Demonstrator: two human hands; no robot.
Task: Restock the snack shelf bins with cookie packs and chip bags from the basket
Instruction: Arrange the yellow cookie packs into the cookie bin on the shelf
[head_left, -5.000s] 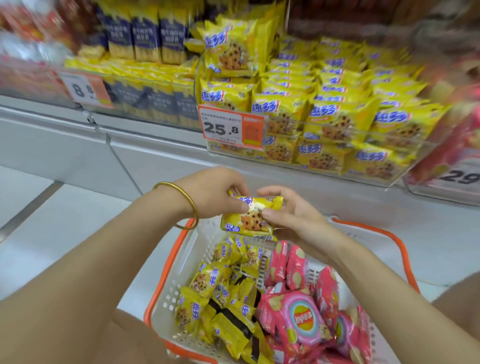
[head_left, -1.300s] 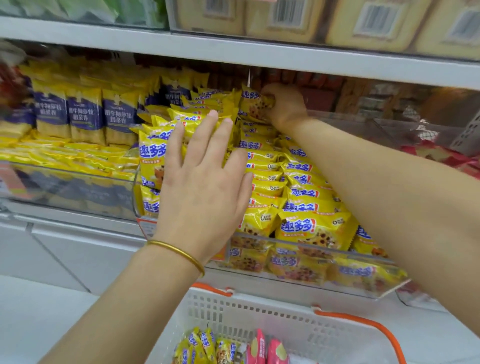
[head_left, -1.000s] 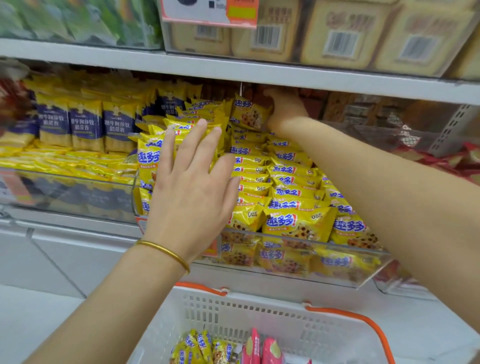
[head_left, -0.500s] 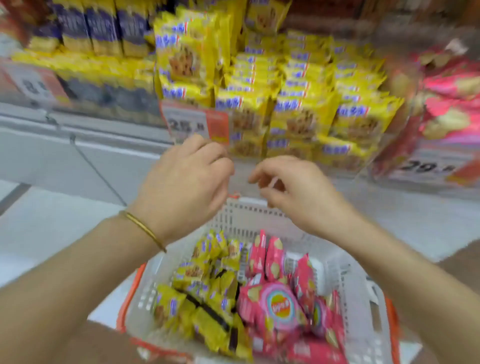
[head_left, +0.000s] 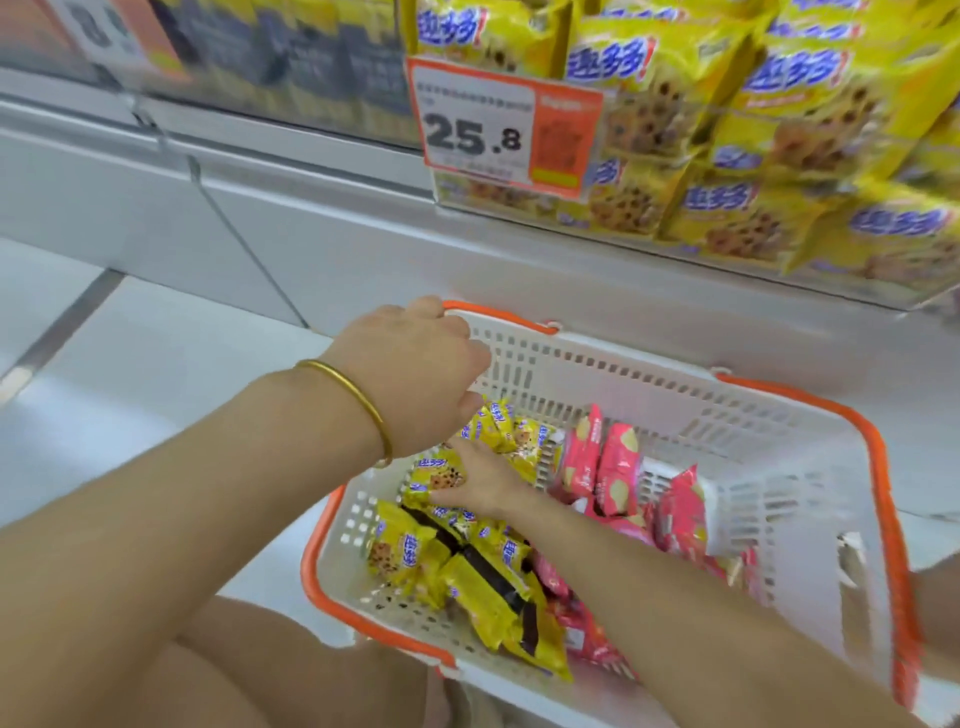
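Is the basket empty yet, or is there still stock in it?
Not empty. Yellow cookie packs lie heaped in the left part of the basket, with pink chip bags beside them to the right.

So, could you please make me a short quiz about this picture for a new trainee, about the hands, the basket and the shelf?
1. True or false: the right hand touches yellow cookie packs inside the basket.
2. The price tag on the cookie bin reads: A 25.8, B 12.5, C 40.0?
3. Which wrist wears the gold bangle?

Key: 1 true; 2 A; 3 the left.
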